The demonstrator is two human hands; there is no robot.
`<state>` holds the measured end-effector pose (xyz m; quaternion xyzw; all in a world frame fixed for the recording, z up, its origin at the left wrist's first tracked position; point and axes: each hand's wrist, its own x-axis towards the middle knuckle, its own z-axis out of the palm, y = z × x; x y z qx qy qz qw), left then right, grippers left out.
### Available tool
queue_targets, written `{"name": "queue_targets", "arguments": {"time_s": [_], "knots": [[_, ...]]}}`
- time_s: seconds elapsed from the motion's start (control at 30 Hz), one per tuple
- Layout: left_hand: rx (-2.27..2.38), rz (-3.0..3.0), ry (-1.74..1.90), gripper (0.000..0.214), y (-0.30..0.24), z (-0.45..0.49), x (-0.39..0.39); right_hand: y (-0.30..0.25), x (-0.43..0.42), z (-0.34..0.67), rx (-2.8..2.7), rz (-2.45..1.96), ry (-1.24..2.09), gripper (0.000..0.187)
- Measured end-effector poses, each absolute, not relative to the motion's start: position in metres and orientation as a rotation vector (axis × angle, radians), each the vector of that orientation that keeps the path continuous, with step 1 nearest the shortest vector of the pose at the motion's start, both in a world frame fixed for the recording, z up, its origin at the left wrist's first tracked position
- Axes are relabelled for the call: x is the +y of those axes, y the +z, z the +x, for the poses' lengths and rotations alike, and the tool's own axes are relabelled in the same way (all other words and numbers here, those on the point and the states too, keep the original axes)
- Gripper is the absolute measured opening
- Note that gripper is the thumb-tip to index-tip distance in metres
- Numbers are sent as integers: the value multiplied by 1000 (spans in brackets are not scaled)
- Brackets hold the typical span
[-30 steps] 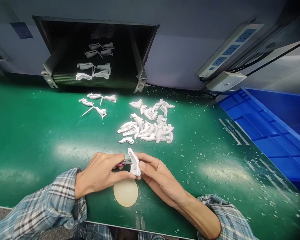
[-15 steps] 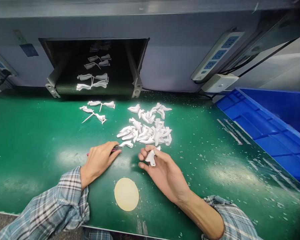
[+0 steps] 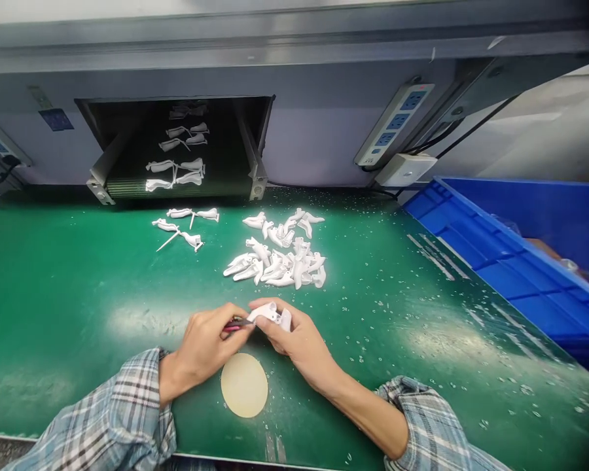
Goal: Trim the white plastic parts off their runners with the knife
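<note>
My left hand [image 3: 203,345] and right hand [image 3: 297,345] come together in front of me, close enough that they nearly touch. My left hand curls shut, its fingers [image 3: 230,315] bent in a firm pinch, the wrist [image 3: 171,383] angled inward. My right hand closes from the other side, its fingers [image 3: 267,305] wrapped over the top. My bare right forearm [image 3: 368,412] slants up toward the hand, and both arms reach forward.
</note>
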<state>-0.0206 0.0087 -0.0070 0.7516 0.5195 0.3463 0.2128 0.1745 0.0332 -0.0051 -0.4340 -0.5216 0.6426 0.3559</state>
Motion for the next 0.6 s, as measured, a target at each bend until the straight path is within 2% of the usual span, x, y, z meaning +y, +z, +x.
{"name": "queue_targets", "arguments": {"time_s": [0.13, 0.3, 0.6], "knots": [[1339, 2205, 1019, 20, -2, -21, 0, -3, 34, 181, -1593, -1033, 1286, 14], [1359, 2253, 895, 29, 2, -20, -5, -1, 31, 188, -1856, -903, 1017, 21], [1353, 2205, 798, 37, 1, -17, -7, -5, 29, 189, -2098, -841, 689, 19]]}}
